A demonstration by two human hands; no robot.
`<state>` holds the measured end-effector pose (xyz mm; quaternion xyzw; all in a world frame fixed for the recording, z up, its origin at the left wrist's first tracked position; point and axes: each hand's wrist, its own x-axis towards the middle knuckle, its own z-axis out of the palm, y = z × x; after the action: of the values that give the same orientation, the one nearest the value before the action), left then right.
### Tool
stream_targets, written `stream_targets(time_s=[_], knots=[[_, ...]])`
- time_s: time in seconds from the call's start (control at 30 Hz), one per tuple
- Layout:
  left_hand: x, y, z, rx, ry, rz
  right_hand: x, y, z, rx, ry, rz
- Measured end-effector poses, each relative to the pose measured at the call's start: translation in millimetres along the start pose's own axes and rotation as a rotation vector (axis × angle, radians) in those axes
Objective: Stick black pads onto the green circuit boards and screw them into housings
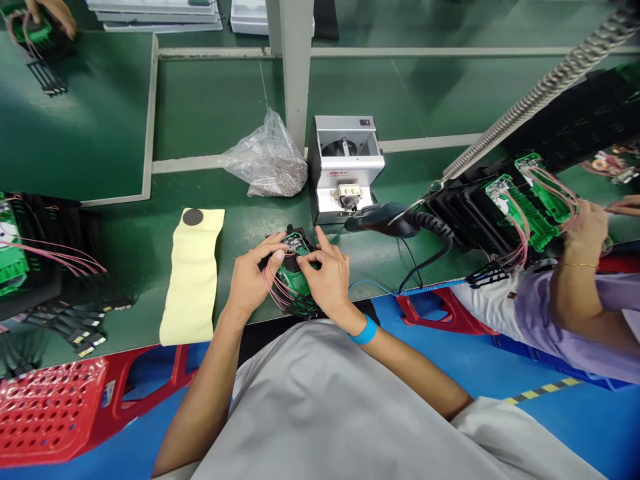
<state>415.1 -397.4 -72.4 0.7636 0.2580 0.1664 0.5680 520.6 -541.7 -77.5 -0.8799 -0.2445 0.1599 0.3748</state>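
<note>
A green circuit assembly (299, 283) in a black housing lies at the table's front edge, with pink wires looping off its left side. My left hand (253, 277) grips its upper left part, thumb and fingers closed near the wires. From the right, my right hand (327, 277) has its thumb and fingers on the board's upper right, the index finger stretched forward; a blue band circles that wrist. Just beyond stands a silver screw feeder (345, 170). A black electric screwdriver (383, 220) hangs on a coiled spring, right of my hands and touching neither.
A clear bag of screws (287, 177) sits left of the feeder. Yellow paper (193, 280) lies to the left. Stacked black housings (50, 250) occupy the far left; more (465, 213) stand right, beside a co-worker's hand (587, 230). A metal post (296, 73) rises behind.
</note>
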Motion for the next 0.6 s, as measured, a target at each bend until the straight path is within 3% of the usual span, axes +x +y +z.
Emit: stream_targets(time_s=[0.3,0.43,0.6], knots=[[-3.1,-0.4,2.0,0.019,-0.014,0.020,0.2,1.5,1.7,-0.115,-0.014,-0.058],[-9.6,-3.8,19.5,0.095,0.041,0.056,0.1,0.4,-1.9,-0.163,-0.035,-0.126],[-20.2,-19.3,45.7,0.214,0.222,0.024,-3.4,2.5,-5.7,-0.211,-0.062,-0.186]])
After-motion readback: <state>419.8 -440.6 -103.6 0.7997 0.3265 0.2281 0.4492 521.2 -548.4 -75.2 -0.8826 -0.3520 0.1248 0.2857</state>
